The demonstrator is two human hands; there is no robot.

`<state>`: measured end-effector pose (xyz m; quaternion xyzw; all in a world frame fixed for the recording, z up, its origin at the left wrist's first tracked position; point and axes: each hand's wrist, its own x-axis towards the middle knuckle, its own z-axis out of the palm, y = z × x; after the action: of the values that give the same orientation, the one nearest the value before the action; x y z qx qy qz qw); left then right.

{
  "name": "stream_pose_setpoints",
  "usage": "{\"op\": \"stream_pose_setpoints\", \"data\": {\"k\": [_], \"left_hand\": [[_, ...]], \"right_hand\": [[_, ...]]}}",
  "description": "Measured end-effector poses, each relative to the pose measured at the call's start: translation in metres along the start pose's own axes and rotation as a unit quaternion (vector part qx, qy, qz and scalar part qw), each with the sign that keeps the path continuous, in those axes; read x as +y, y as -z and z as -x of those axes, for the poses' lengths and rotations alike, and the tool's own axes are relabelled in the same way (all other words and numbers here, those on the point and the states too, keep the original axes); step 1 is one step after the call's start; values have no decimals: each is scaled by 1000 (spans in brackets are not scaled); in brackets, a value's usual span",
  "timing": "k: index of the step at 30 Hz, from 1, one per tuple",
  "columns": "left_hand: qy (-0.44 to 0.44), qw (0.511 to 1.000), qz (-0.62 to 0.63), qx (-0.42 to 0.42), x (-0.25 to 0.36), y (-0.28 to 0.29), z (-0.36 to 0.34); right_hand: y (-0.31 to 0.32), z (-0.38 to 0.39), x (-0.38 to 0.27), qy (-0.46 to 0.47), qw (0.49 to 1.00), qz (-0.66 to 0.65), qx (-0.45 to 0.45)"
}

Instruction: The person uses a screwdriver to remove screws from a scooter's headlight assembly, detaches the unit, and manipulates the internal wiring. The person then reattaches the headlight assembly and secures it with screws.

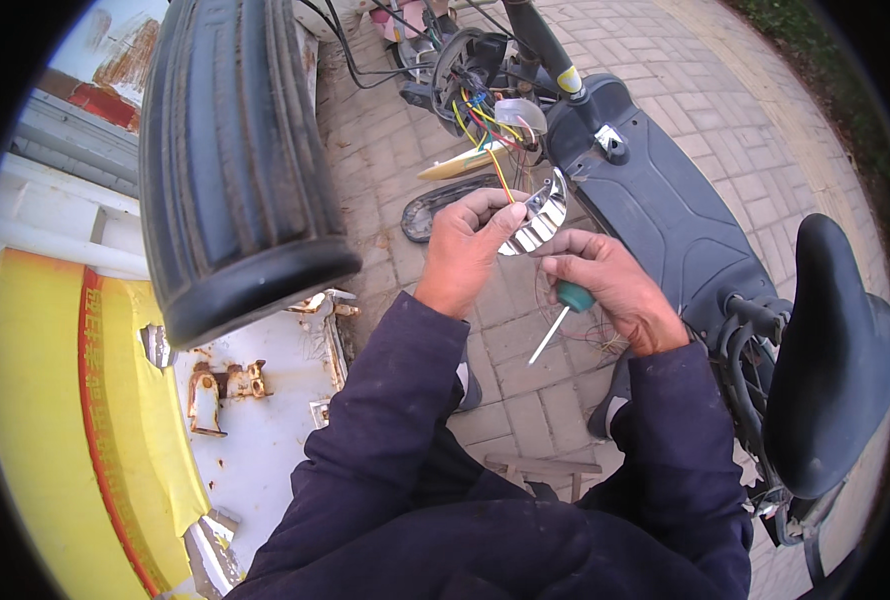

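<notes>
Cloth (35, 400), yellow with a red band, hangs between 8 and 9 o'clock from the middle of your view, over a white panel (265, 430) that carries a rusty bracket (227, 388) at 8. At 10 o'clock a ribbed black bolster (235, 170) looms so close to the camera that it hides what lies behind it. Your left hand (465, 250), just past 12, is closed, thumb against fingers, on the chrome crescent (537, 230) at 1 o'clock; you likely hold it up there because the coloured wires (501, 173) reach down to your thumb from the opened black housing (477, 45) near 12, leaving limited slack. Your right hand (620, 285), at 3 o'clock, is mostly closed around the green-handled screwdriver (574, 296), whose shaft points toward 7, seemingly tucked low to leave thumb and forefinger free beside the crescent's lower end; whether they touch it or pinch something thin, you cannot tell from here. The dark scooter deck (655, 190) stretches across 2 o'clock, and a black saddle (815, 370) sits between 3 and 4, both outside your hands' working space.
</notes>
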<state>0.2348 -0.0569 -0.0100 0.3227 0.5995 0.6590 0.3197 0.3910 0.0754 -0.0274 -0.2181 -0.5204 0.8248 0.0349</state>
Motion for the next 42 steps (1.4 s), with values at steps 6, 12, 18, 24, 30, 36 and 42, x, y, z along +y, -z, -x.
{"op": "stream_pose_setpoints", "data": {"k": [6, 12, 18, 24, 30, 36, 42], "left_hand": [[26, 999, 23, -10, 10, 11, 3], [43, 999, -20, -18, 17, 14, 6], [38, 999, -38, -11, 15, 26, 4], [32, 998, -62, 4, 16, 34, 3], [13, 997, -70, 13, 15, 31, 4], [13, 998, -62, 16, 12, 31, 2], [34, 997, -67, 26, 7, 30, -3]], "right_hand": [[31, -32, -59, 299, 807, 428, 274], [14, -81, -81, 342, 785, 499, 133], [7, -79, -89, 330, 773, 520, 155], [39, -60, -76, 362, 777, 473, 204], [126, -51, -27, 56, 949, 136, 279], [203, -46, 42, -80, 893, 57, 439], [240, -64, 77, -69, 864, -19, 499]]}}
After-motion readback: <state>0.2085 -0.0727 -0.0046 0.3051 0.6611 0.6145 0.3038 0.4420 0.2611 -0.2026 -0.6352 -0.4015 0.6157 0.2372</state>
